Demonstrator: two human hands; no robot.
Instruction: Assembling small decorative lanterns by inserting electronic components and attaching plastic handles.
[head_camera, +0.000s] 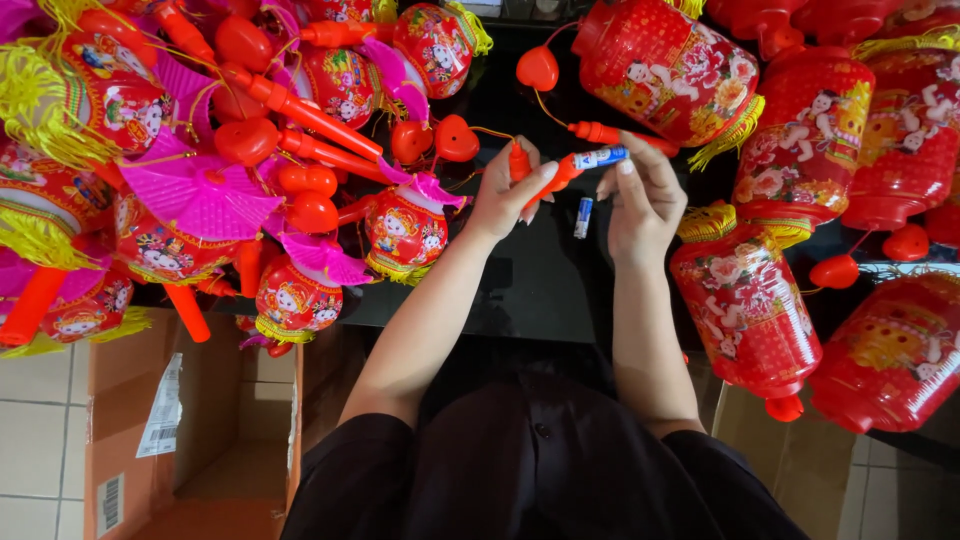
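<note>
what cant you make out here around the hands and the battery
Head view only:
- Left hand: its palm hides most of the red handle.
- Battery at right hand: whether seated, too small.
- Spare battery: markings blurred.
- Cardboard box: cut off by bottom edge.

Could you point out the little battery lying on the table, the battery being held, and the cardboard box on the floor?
Loose battery (583, 217): head view, middle of its body.
Held battery (599, 157): head view, its blue-and-white casing.
Cardboard box (120, 420): head view, its left wall.
</note>
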